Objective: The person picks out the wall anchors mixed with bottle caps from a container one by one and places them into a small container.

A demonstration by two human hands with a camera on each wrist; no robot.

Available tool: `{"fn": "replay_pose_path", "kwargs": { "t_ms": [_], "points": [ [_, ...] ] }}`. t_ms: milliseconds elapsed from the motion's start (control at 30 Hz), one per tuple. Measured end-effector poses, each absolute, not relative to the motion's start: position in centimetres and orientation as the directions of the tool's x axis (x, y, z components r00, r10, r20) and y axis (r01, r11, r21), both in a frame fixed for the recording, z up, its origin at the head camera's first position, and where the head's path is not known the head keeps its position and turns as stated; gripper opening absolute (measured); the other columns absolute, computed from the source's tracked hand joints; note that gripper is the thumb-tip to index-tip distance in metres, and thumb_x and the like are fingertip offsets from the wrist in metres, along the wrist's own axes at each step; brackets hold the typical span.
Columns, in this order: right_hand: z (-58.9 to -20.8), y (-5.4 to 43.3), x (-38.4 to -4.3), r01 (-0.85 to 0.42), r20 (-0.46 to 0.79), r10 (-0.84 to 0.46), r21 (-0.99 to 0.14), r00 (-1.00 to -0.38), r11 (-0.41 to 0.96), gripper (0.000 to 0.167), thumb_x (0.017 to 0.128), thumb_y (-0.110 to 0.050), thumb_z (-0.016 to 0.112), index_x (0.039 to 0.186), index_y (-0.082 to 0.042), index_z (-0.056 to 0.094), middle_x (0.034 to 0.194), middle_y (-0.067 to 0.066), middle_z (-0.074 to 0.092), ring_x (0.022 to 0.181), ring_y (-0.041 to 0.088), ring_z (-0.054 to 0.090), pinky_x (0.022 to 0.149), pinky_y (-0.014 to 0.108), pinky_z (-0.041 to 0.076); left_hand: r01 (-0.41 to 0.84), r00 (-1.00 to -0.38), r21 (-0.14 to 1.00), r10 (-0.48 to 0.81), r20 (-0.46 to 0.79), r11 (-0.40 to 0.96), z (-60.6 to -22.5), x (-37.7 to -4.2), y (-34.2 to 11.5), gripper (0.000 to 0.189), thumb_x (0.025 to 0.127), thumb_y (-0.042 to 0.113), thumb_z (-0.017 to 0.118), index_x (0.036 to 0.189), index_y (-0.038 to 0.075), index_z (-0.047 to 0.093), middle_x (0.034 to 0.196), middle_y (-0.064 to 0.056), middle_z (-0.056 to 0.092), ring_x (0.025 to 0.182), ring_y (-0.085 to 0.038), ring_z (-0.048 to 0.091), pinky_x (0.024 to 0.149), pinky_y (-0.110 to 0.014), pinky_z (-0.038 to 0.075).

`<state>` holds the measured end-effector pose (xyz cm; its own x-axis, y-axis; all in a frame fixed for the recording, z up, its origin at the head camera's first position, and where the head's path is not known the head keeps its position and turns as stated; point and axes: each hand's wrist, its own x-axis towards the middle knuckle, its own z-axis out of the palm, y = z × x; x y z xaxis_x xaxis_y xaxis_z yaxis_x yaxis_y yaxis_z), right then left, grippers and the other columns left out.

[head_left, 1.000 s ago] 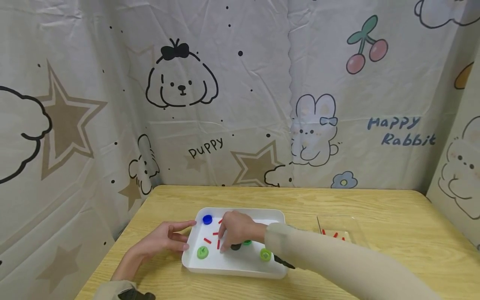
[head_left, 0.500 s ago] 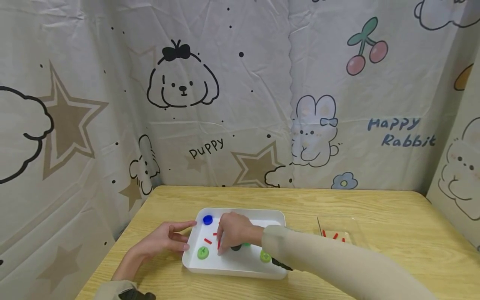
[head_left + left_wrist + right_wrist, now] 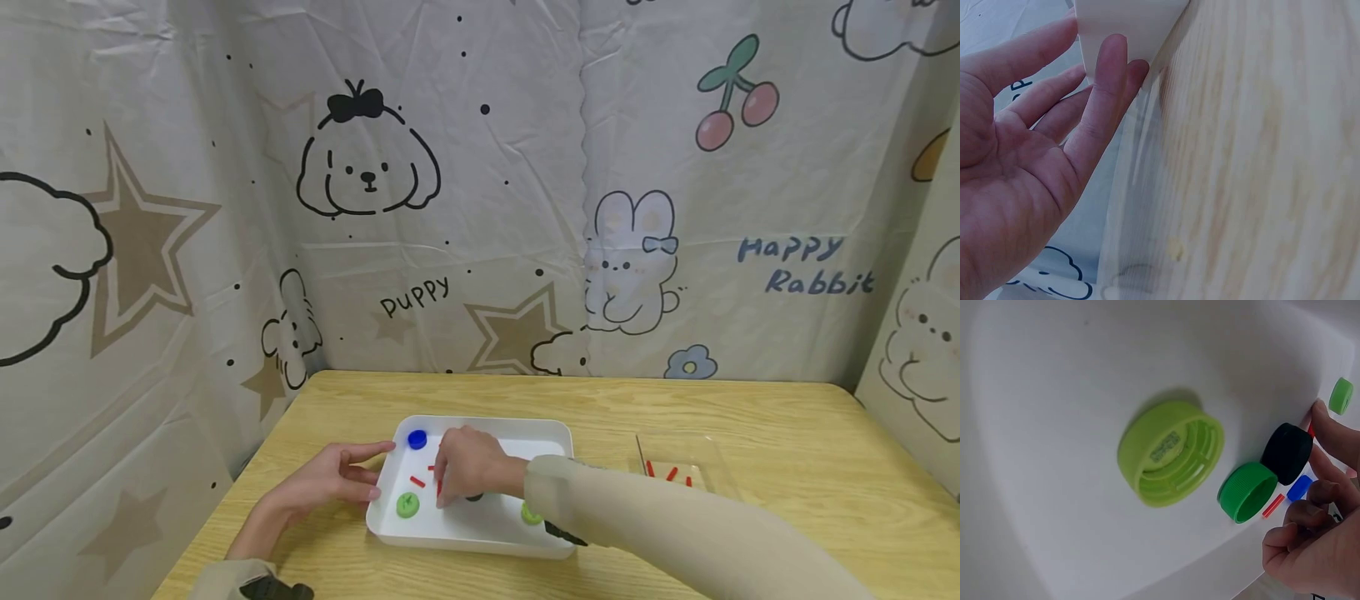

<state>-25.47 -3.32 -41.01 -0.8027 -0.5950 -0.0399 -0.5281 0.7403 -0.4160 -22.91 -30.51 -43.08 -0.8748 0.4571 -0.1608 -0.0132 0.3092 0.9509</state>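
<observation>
Head view: table (image 3: 615,400) across bottom of frame, curtain (image 3: 517,183) behind it. Tray (image 3: 487,530) on table, lower centre; box (image 3: 681,450) to its right with sticks (image 3: 672,473) inside. Left hand (image 3: 330,479) at tray's left end, right hand (image 3: 471,462) over its middle, held stick (image 3: 1310,430) between thumb and finger. In tray: upper-left cap (image 3: 417,439), lower-left cap (image 3: 408,505), loose stick (image 3: 417,482) between them, lower-right cap (image 3: 531,513) beside the right sleeve (image 3: 637,508). Right wrist view: that last cap sits at centre, fourth cap (image 3: 1240,491) and fifth cap (image 3: 1286,454) side by side to its right, nearer the hand.
</observation>
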Motion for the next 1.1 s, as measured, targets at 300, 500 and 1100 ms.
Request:
{"fn": "replay_pose_path", "kwargs": {
  "t_ms": [300, 500, 1100],
  "points": [
    [-41.1, -3.0, -26.3, -0.535, -0.076, -0.626, -0.444, -0.776, 0.718, 0.022, 0.073, -0.017, 0.099, 0.089, -0.023, 0.086, 0.097, -0.012, 0.072, 0.087, 0.006, 0.057, 0.077, 0.024, 0.050, -0.006, -0.875, 0.950, 0.459, -0.157, 0.314, -43.0, -23.1, -30.5, 0.076, 0.092, 0.007, 0.080, 0.157, -0.004, 0.044, 0.159, -0.031, 0.041, 0.127, -0.039, 0.064, 0.092, -0.044, 0.060],
    [-41.3, -3.1, -26.5, -0.542, -0.084, -0.640, -0.456, -0.763, 0.706, 0.021, 0.074, -0.018, 0.099, 0.089, -0.024, 0.087, 0.094, -0.013, 0.071, 0.086, 0.007, 0.055, 0.080, 0.024, 0.048, -0.020, -0.878, 0.950, 0.449, -0.166, 0.313, -43.0, -23.0, -30.5, 0.076, 0.092, 0.007, 0.081, 0.157, -0.003, 0.044, 0.158, -0.031, 0.043, 0.128, -0.039, 0.063, 0.093, -0.044, 0.060],
    [-41.2, -2.8, -26.5, -0.500, -0.099, -0.653, -0.560, -0.751, 0.660, 0.022, 0.073, -0.008, 0.098, 0.088, -0.022, 0.087, 0.097, -0.014, 0.072, 0.090, 0.007, 0.055, 0.090, 0.025, 0.047, -0.012, -0.884, 0.946, 0.439, -0.162, 0.324, -43.1, -22.9, -30.5, 0.075, 0.092, 0.008, 0.081, 0.157, -0.002, 0.046, 0.157, -0.030, 0.045, 0.128, -0.040, 0.063, 0.093, -0.045, 0.060]
  ]
}}
